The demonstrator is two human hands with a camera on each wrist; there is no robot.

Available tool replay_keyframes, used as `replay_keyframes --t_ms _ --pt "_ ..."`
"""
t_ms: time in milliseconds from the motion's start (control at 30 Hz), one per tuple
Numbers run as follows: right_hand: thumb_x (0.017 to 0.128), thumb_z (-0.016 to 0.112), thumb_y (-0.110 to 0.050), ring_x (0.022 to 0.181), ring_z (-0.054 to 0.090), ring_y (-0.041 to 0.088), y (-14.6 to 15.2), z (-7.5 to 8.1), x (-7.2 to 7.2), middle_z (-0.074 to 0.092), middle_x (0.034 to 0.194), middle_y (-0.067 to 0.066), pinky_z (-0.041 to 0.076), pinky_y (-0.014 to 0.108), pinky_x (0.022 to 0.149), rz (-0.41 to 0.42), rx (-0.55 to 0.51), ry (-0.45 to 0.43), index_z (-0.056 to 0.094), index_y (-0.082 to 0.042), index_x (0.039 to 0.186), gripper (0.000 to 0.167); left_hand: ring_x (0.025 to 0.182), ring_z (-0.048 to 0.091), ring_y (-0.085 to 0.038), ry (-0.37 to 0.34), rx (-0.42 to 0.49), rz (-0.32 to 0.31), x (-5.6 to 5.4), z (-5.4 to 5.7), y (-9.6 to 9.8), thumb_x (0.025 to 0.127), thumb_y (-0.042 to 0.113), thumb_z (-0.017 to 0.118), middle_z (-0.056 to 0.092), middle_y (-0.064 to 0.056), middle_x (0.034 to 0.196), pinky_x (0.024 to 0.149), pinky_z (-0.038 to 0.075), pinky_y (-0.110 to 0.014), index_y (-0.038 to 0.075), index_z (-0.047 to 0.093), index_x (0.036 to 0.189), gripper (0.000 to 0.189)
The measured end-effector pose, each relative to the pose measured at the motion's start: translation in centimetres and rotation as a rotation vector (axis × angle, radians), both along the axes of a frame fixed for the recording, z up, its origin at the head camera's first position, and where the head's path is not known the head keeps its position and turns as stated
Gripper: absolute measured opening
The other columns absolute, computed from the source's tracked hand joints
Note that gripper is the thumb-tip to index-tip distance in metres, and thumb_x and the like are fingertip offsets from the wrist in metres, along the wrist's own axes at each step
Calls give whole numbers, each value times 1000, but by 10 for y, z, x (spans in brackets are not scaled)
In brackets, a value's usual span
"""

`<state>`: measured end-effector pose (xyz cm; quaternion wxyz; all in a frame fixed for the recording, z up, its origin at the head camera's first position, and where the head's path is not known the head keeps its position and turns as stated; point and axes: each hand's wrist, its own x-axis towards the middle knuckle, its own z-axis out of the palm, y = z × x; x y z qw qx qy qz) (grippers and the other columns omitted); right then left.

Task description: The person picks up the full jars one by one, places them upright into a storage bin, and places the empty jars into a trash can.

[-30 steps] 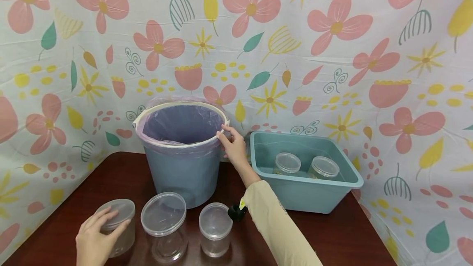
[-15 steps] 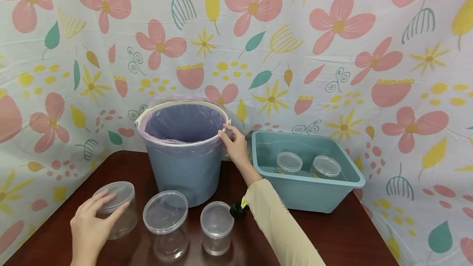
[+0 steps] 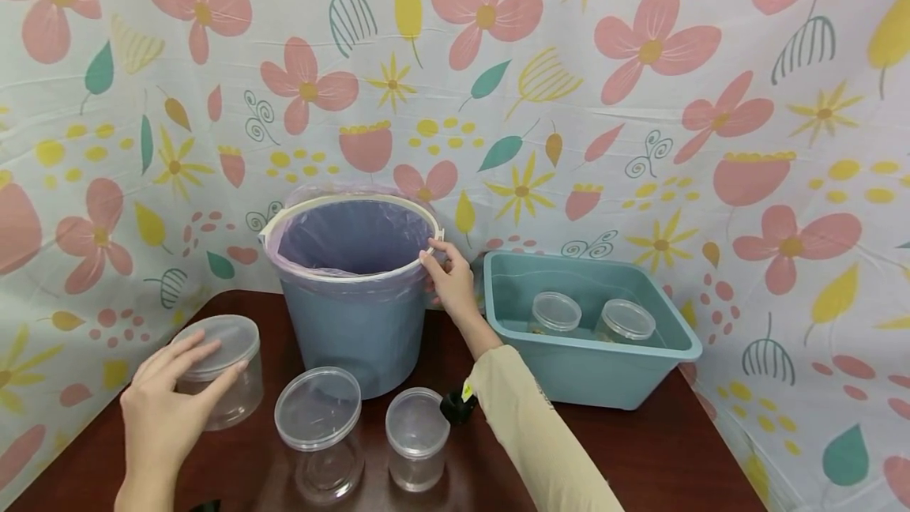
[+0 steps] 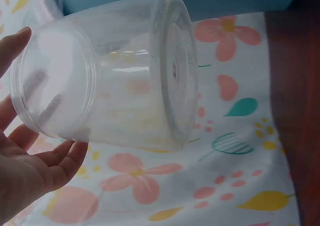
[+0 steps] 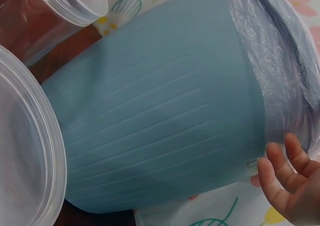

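My left hand (image 3: 159,405) grips a clear plastic jar (image 3: 238,400) from above by its lid, fingers spread round the edge. The left wrist view shows the jar's whole side and base, with the wall cloth behind it. At the back left stands a blue trash bin (image 3: 355,330), lined with a thin purple bag (image 5: 265,60) under a cream rim ring (image 3: 341,279). My right hand (image 3: 455,283) pinches the bin's rim on its right side, thumb over the ring. In the right wrist view its fingertips (image 5: 272,151) lie beside the liner.
A large lidded clear jar (image 3: 318,437) and a smaller one (image 3: 417,441) stand in front of the bin. To the right is a blue-green tub (image 3: 583,370) holding two lidded jars (image 3: 557,310). A flowered cloth (image 3: 540,125) hangs behind the dark wooden table (image 3: 626,457).
My left hand has raised the jar and carried it away from me, toward the bin's left side. The right hand stays at the bin's rim.
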<state>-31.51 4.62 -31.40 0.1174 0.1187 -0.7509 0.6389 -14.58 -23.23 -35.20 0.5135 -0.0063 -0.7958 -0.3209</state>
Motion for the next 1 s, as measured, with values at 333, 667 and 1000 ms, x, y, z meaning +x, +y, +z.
replay_keyframes --t_ms 333,667,1000 --pt "91 52 -20 41 49 12 -3 27 37 54 76 34 35 16 35 3 27 -16 51 -9 125 36 103 45 8 123 -71 -43 -2 30 -4 49 3 84 63 -23 96 87 30 -9 -6 70 86 41" --pt "92 51 -21 39 49 12 -2 29 38 53 74 35 35 16 36 14 22 -12 51 -9 125 36 97 58 -27 234 -55 -47 -13 58 2 51 11 83 65 -17 97 87 33 -12 -2 72 86 38" --pt "91 52 -26 37 48 14 -2 19 27 54 69 31 41 24 36 13 16 0 52 -12 125 36 100 58 -16 305 19 -86 -23 88 6 51 6 85 65 -16 98 87 37 -18 -2 71 87 39"
